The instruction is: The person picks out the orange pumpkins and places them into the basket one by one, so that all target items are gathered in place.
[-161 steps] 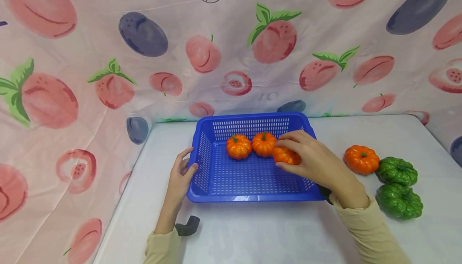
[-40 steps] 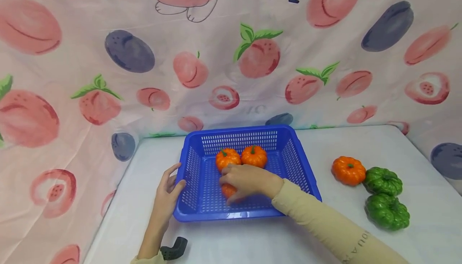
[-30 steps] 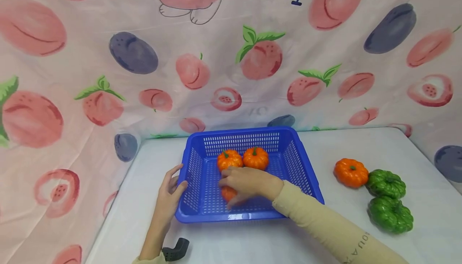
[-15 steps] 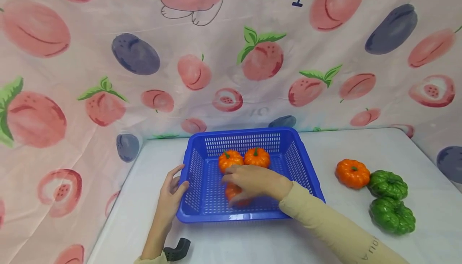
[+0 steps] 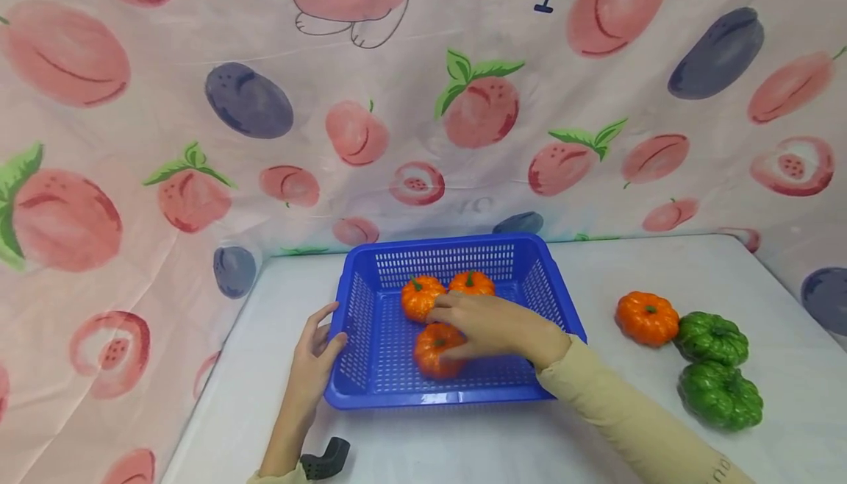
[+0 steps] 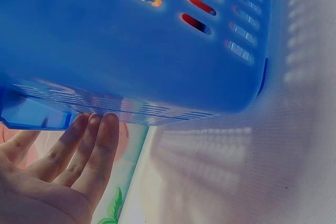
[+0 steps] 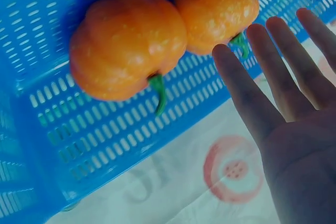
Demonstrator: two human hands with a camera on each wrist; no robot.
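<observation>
My left hand (image 5: 314, 348) touches the left side of the blue plastic basket (image 5: 437, 399); in the left wrist view, its straight fingers (image 6: 107, 137) lie against the outer wall. My right hand (image 5: 496, 328) is over the basket, fingers spread beside the front orange pumpkin (image 5: 433, 351), which shows slight blur. Two more orange pumpkins, one at back left (image 5: 418, 300) and one at back right (image 5: 473, 283), sit behind it with green stems. The right wrist view shows straight, empty fingers (image 7: 236, 85) near the orange pumpkins (image 7: 126, 45).
Right of the basket, another orange pumpkin (image 5: 647, 318) lies on the white table (image 5: 503, 443) with two green pumpkins, one behind (image 5: 712, 338) and one in front (image 5: 720, 396). A fruit-print cloth (image 5: 410, 123) hangs at the back and left.
My right hand carried an orange pumpkin leftward inside the basket; in the last half second it has let go and drawn back right, uncovering the front pumpkin. The left hand stays at the basket.
</observation>
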